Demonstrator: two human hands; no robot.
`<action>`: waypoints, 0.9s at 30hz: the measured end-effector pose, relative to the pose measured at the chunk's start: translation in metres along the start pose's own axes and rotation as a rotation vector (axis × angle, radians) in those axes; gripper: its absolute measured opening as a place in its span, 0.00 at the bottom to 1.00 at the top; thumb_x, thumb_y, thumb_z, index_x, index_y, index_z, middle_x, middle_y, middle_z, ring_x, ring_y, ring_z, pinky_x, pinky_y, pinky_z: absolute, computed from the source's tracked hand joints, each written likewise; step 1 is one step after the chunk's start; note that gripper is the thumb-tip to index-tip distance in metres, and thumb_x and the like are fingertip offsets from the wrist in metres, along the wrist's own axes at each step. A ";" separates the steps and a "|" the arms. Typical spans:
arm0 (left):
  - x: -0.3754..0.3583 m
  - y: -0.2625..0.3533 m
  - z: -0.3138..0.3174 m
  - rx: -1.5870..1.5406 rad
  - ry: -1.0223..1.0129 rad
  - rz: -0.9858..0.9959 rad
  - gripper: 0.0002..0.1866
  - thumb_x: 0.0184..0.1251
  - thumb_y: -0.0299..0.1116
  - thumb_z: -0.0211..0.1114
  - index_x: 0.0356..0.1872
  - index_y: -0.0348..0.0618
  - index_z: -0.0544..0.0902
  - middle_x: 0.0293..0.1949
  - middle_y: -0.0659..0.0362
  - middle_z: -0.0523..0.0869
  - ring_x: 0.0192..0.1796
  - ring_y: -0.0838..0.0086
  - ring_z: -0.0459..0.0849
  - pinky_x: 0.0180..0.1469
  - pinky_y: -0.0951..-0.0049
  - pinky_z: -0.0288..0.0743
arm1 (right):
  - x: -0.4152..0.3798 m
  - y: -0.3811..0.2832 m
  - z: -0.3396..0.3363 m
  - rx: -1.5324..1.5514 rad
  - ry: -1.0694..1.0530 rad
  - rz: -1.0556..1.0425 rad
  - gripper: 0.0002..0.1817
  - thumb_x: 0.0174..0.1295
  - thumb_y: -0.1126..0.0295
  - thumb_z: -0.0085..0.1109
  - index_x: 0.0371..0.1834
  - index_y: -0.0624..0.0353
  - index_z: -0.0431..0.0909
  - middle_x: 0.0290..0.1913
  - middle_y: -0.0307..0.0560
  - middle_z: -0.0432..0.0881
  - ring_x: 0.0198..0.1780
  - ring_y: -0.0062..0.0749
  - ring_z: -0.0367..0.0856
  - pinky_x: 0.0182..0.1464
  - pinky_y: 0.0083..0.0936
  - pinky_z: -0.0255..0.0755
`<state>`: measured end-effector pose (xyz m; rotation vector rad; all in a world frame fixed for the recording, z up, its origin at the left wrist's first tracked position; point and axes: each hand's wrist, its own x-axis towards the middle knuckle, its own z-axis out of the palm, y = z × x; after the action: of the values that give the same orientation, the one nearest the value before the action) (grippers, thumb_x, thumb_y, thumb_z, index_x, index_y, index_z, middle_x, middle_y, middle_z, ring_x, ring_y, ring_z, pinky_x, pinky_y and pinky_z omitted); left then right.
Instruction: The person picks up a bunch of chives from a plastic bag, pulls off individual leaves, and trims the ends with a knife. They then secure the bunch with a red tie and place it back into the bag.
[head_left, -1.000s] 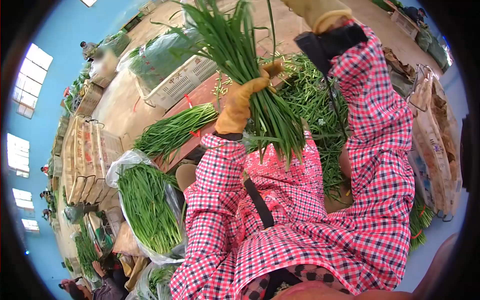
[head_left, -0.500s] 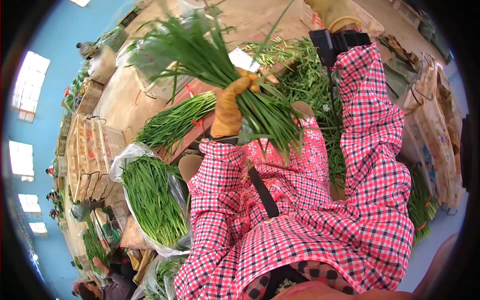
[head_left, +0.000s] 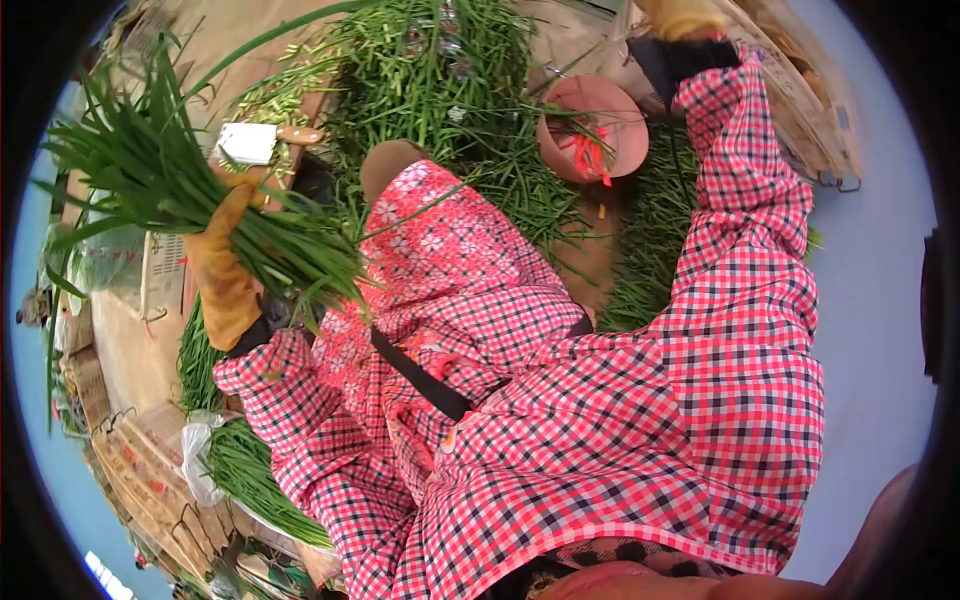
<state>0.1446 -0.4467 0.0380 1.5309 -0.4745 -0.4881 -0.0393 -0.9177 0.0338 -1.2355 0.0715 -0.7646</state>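
Observation:
In an orange-brown glove, my left hand (head_left: 225, 265) is wrapped round a bunch of long green stalks (head_left: 165, 185) at the left. Leaves fan out to the upper left, and the other end hangs over my knee. My right hand (head_left: 685, 18), also gloved, is at the top right edge, partly cut off; its fingers do not show. Below and left of it stands a pink bowl (head_left: 560, 150) with red ties (head_left: 592, 155) inside. A cleaver (head_left: 248, 143) with a wooden handle lies just above my left hand.
A large heap of loose green stalks (head_left: 430, 100) lies in front of my knees. Bagged greens (head_left: 262, 480) stand at the lower left, near wooden-looking crates (head_left: 150, 465). More crates (head_left: 790, 90) stand at the upper right.
The view has turned to the right. The pink bowl now shows. My left hand, still holding the bunch, appears further left, and my right hand is still at the top edge.

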 end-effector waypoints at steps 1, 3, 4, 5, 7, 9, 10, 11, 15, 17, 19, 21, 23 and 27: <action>0.002 -0.001 -0.002 0.008 -0.010 0.000 0.10 0.63 0.26 0.66 0.43 0.32 0.84 0.33 0.55 0.85 0.33 0.71 0.85 0.34 0.75 0.80 | -0.016 0.005 -0.011 -0.029 0.019 -0.021 0.12 0.73 0.65 0.54 0.43 0.63 0.83 0.37 0.45 0.87 0.38 0.32 0.85 0.43 0.27 0.80; 0.006 -0.003 -0.006 0.026 0.001 0.008 0.10 0.63 0.26 0.66 0.43 0.32 0.83 0.33 0.55 0.85 0.34 0.71 0.85 0.34 0.74 0.81 | -0.032 0.030 -0.054 -0.093 0.121 0.034 0.12 0.73 0.64 0.55 0.42 0.62 0.84 0.37 0.45 0.87 0.38 0.33 0.85 0.43 0.28 0.80; 0.007 -0.007 -0.008 0.036 0.021 0.014 0.10 0.63 0.27 0.66 0.44 0.32 0.83 0.34 0.55 0.85 0.34 0.71 0.85 0.34 0.73 0.81 | -0.038 0.045 -0.075 -0.121 0.171 0.063 0.13 0.72 0.64 0.56 0.42 0.62 0.84 0.38 0.46 0.87 0.38 0.33 0.85 0.43 0.29 0.80; 0.008 -0.009 -0.010 0.046 0.041 0.023 0.10 0.63 0.27 0.66 0.44 0.33 0.83 0.34 0.55 0.85 0.34 0.71 0.85 0.34 0.73 0.82 | -0.047 0.058 -0.092 -0.116 0.227 0.077 0.13 0.72 0.63 0.56 0.42 0.62 0.84 0.38 0.46 0.87 0.38 0.33 0.85 0.43 0.29 0.80; 0.006 -0.009 -0.011 0.062 0.024 0.029 0.11 0.63 0.27 0.66 0.44 0.33 0.81 0.37 0.55 0.85 0.35 0.72 0.84 0.35 0.72 0.82 | -0.063 0.087 -0.123 -0.106 0.334 0.106 0.13 0.72 0.63 0.57 0.42 0.63 0.84 0.38 0.46 0.87 0.39 0.33 0.86 0.43 0.29 0.79; 0.006 -0.013 -0.009 0.057 0.045 0.012 0.11 0.63 0.27 0.66 0.44 0.33 0.81 0.38 0.55 0.85 0.34 0.72 0.84 0.35 0.73 0.82 | -0.084 0.115 -0.156 -0.069 0.312 0.116 0.14 0.71 0.64 0.56 0.45 0.65 0.83 0.43 0.50 0.87 0.46 0.38 0.86 0.49 0.30 0.79; 0.007 -0.018 -0.010 0.044 0.084 -0.030 0.11 0.65 0.30 0.67 0.45 0.35 0.83 0.38 0.58 0.85 0.38 0.76 0.83 0.37 0.79 0.80 | -0.094 0.124 -0.166 -0.088 0.323 0.130 0.14 0.72 0.67 0.52 0.48 0.67 0.82 0.46 0.52 0.87 0.50 0.40 0.85 0.54 0.32 0.79; 0.008 -0.033 -0.028 0.037 0.037 -0.048 0.11 0.65 0.30 0.67 0.45 0.35 0.83 0.40 0.56 0.85 0.38 0.76 0.83 0.36 0.79 0.81 | -0.102 0.132 -0.166 -0.142 0.327 0.163 0.15 0.74 0.71 0.48 0.51 0.70 0.81 0.50 0.55 0.86 0.55 0.42 0.85 0.59 0.34 0.79; 0.007 -0.032 -0.030 0.064 -0.052 -0.045 0.14 0.65 0.32 0.67 0.47 0.34 0.82 0.46 0.49 0.87 0.36 0.76 0.85 0.34 0.77 0.83 | -0.135 0.178 -0.184 -0.563 0.409 0.421 0.15 0.74 0.71 0.48 0.53 0.68 0.81 0.49 0.50 0.87 0.50 0.36 0.86 0.56 0.29 0.78; 0.008 -0.034 -0.031 0.035 -0.046 -0.031 0.16 0.65 0.34 0.67 0.48 0.33 0.81 0.48 0.47 0.87 0.35 0.76 0.85 0.32 0.77 0.83 | -0.148 0.184 -0.189 -0.568 0.457 0.493 0.13 0.72 0.65 0.55 0.47 0.63 0.84 0.40 0.41 0.89 0.40 0.27 0.87 0.42 0.21 0.77; 0.009 -0.036 -0.033 0.013 -0.041 0.009 0.16 0.65 0.35 0.67 0.48 0.33 0.81 0.50 0.45 0.87 0.34 0.78 0.83 0.30 0.78 0.82 | -0.154 0.182 -0.187 -0.455 0.552 0.559 0.13 0.73 0.65 0.54 0.47 0.63 0.84 0.38 0.42 0.89 0.41 0.28 0.87 0.41 0.20 0.78; 0.008 -0.030 -0.033 0.043 -0.006 0.038 0.17 0.65 0.36 0.68 0.47 0.33 0.81 0.49 0.45 0.87 0.33 0.78 0.82 0.30 0.77 0.83 | -0.149 0.174 -0.192 -0.342 0.547 0.497 0.14 0.74 0.66 0.53 0.48 0.66 0.82 0.40 0.47 0.88 0.42 0.33 0.88 0.40 0.22 0.81; 0.007 -0.024 -0.035 0.040 -0.007 0.034 0.17 0.65 0.36 0.69 0.48 0.34 0.81 0.50 0.45 0.86 0.34 0.78 0.83 0.32 0.77 0.83 | -0.143 0.156 -0.186 -0.345 0.505 0.429 0.14 0.74 0.67 0.52 0.49 0.68 0.81 0.42 0.50 0.88 0.42 0.36 0.88 0.40 0.24 0.83; 0.011 -0.028 -0.053 -0.056 -0.020 0.030 0.20 0.64 0.39 0.70 0.51 0.35 0.83 0.51 0.48 0.86 0.39 0.78 0.84 0.40 0.76 0.83 | -0.142 0.128 -0.180 -0.353 0.501 0.410 0.15 0.74 0.68 0.51 0.53 0.69 0.79 0.45 0.53 0.87 0.43 0.40 0.88 0.43 0.27 0.83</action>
<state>0.1840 -0.4094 0.0104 1.4639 -0.4947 -0.4901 -0.1639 -0.9715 -0.1911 -1.2740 0.8748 -0.6993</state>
